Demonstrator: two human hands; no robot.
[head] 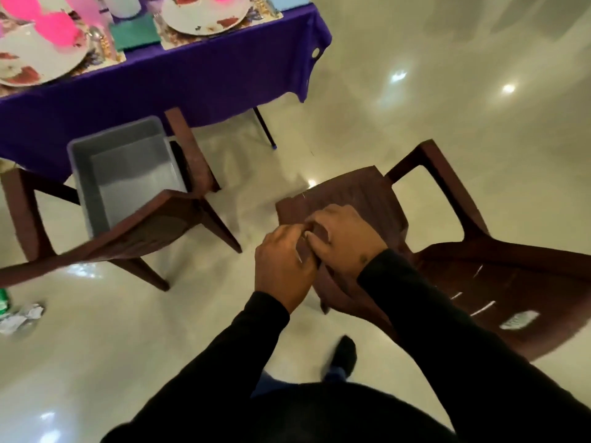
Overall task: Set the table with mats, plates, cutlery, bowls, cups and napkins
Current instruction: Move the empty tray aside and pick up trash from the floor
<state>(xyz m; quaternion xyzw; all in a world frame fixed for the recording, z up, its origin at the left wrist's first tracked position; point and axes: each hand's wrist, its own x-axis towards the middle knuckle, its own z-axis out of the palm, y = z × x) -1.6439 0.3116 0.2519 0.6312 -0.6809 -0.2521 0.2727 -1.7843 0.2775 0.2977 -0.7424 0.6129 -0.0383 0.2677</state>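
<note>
Nearest, both sleeved arms reach forward and down, the left hand (284, 266) and right hand (343, 239) curled together on the top edge of a brown chair (447, 276), fingers gripping its backrest. If it is swung carelessly, it could knock the second chair (134, 231) carrying the grey tub (128, 167). Farther off, plates (204, 14), mats, pink cups and a green napkin (136, 32) already lie on the purple-clothed desk (192, 78).

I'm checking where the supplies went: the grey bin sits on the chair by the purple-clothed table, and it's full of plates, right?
Not quite. The grey bin does sit on the chair by the purple-clothed table, but the head view shows it empty; the plates are on the table.
</note>
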